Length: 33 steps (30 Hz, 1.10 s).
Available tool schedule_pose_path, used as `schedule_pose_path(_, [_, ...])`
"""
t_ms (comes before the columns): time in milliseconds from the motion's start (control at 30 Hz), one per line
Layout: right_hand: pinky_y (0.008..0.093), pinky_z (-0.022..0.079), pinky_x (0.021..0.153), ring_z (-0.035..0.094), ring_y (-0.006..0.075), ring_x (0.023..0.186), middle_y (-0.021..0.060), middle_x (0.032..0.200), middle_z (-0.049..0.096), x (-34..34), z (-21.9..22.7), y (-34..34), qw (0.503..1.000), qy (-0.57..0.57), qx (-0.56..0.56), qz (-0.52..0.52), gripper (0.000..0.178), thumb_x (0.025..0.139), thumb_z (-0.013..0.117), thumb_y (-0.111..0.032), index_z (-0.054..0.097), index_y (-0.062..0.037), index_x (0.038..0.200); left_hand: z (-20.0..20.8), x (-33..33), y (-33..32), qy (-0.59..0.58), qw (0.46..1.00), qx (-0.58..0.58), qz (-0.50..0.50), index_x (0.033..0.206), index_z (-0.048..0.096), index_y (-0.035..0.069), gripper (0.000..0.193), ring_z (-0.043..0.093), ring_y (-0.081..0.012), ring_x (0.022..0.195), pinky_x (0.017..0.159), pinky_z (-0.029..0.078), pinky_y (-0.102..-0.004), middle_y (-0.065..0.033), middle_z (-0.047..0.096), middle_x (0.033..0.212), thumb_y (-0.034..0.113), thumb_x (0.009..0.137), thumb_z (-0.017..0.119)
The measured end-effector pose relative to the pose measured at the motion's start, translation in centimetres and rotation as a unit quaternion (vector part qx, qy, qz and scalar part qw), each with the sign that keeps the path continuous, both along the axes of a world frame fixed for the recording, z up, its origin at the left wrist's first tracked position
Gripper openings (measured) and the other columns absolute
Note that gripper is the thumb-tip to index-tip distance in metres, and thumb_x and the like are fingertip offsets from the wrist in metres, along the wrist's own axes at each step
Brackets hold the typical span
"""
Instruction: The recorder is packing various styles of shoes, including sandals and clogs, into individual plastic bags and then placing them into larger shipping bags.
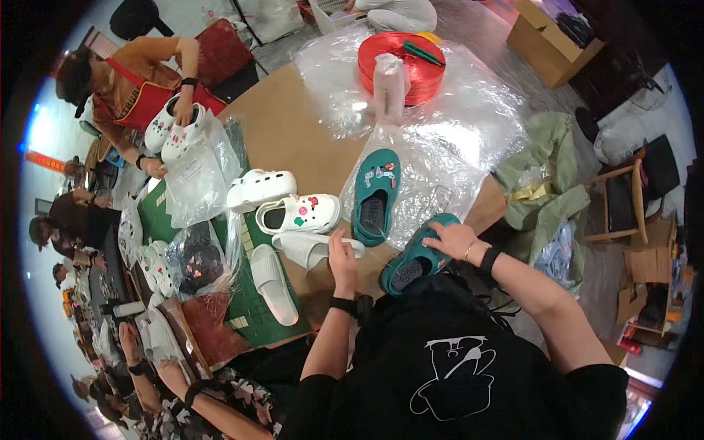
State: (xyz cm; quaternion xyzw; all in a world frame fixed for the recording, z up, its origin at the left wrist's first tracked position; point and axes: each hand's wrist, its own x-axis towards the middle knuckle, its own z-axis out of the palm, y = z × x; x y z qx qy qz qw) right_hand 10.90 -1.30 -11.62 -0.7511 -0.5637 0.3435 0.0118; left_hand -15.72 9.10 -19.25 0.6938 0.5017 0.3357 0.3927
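My right hand (451,240) lies over the toe of a teal clog (407,273) at the table's near edge, fingers gripping its upper. A second teal clog (376,192), with charms on its strap, rests on clear plastic bags farther off. My left hand (342,258) is raised edge-on beside a pale slide sandal (304,249), holding nothing visible, its fingers stretched upward. Just beyond that slide sits a white clog (308,214) with colourful charms, and a plain white clog (262,189) behind it. Another pale slide (273,282) lies to the left on the green mat (257,323).
A red tape roll (402,81) sits among clear plastic bags (455,154) on the far side. At left, a person in a red apron (132,99) handles white clogs and a bag. Another person's hands (172,378) are lower left. A green sack (543,169) and wooden chair (623,209) stand right.
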Motion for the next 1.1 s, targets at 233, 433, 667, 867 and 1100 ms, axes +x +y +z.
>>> schedule_pose_path(233, [0.0428,0.048,0.058,0.063,0.0329,0.064,0.0149,0.068,0.064,-3.2,-0.2,-1.6,0.973,-0.089,0.078,0.2,0.044,0.082,0.059,-0.035,0.052,-0.0031,0.112,-0.3,-0.9,1.8,0.318,0.939,0.086,-0.098,0.096,0.053,0.005,0.017,0.056,-0.0359,0.086,0.072,0.047,-0.0466,-0.0126,0.056,0.098,0.014,0.082,0.057])
schedule_pose_path(433, [0.0405,0.048,0.049,0.062,0.0302,0.055,0.014,0.063,0.062,-2.9,-0.9,-0.7,0.949,-0.168,0.139,0.227,0.028,0.077,0.053,-0.009,0.053,0.0037,0.102,1.3,-4.9,0.9,0.381,0.896,0.071,-0.218,0.093,0.058,0.008,0.024,0.06,-0.0323,0.081,0.069,0.049,-0.0435,-0.0113,0.055,0.095,0.02,0.075,0.067])
schedule_pose_path(667, [0.0375,0.051,0.049,0.066,0.0267,0.061,0.013,0.066,0.064,-2.1,-0.7,5.4,0.923,-0.261,0.204,0.197,0.014,0.078,0.052,-0.01,0.063,-0.0012,0.082,-0.6,-6.3,0.0,0.434,0.88,0.042,-0.187,0.097,0.06,0.01,0.022,0.062,-0.0305,0.082,0.067,0.051,-0.0413,-0.0115,0.057,0.091,0.017,0.077,0.064])
schedule_pose_path(867, [0.0436,0.049,0.052,0.062,0.0355,0.063,0.02,0.075,0.06,0.3,-1.7,7.7,0.945,-0.213,0.247,0.035,0.023,0.081,0.049,-0.01,0.047,-0.001,0.103,-0.2,0.2,1.8,0.157,0.981,0.046,-0.103,0.112,0.055,0.005,0.032,0.057,-0.0367,0.09,0.074,0.048,-0.042,-0.0171,0.058,0.099,0.022,0.085,0.06])
schedule_pose_path(1100, [0.0503,0.046,0.071,0.058,0.0408,0.082,0.0256,0.093,0.057,-4.5,-0.9,4.0,0.974,0.006,0.227,-0.011,0.025,0.089,0.048,-0.021,0.047,0.0011,0.101,-4.7,1.0,4.1,-0.062,0.985,-0.16,-0.013,0.126,0.039,-0.009,0.06,0.051,-0.0356,0.111,0.096,0.038,-0.0418,-0.0267,0.048,0.125,0.028,0.085,0.063])
